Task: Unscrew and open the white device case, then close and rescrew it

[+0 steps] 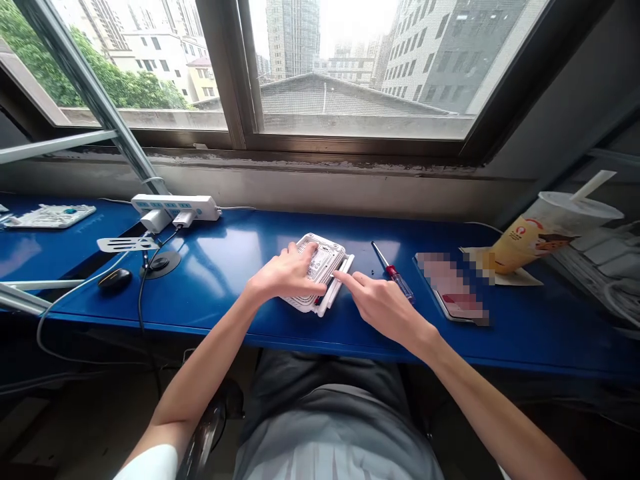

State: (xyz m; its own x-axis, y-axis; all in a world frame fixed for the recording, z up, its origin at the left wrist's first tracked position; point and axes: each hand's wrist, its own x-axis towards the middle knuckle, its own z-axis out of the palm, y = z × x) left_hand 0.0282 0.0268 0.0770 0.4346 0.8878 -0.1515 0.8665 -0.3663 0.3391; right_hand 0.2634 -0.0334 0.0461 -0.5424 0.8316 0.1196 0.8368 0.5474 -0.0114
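Observation:
A white vented router with a label on its upturned face lies tilted on the blue desk. White antenna-like bars run along its right side. Across the router rests my left hand, fingers spread over the face and thumb reaching to the right edge, holding it down. My right hand is at the router's right side. Its index finger is stretched out and touches the edge by the bars, while the other fingers curl under; I see nothing held in it. A screwdriver with a red and clear handle lies just beyond my right hand.
A phone and a tilted drink cup with a straw are to the right. Tiny dark bits, perhaps screws, lie near the screwdriver. On the left are a power strip, a black mouse, cables and a metal frame. Windows stand behind.

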